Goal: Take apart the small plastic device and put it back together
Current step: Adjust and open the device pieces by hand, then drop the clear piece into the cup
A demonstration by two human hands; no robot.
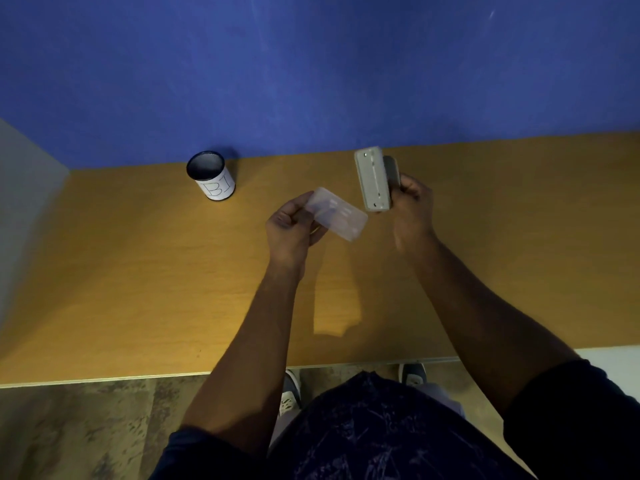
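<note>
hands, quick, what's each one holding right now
Left hand: closed on the clear plastic cover, held above the table.
Right hand: closed on the grey device body, held upright.

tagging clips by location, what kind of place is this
Probably an office or study desk in a partitioned booth: a wooden desk, a blue partition wall behind it, and a pen cup marked B1. The person stands there holding two plastic parts.
</note>
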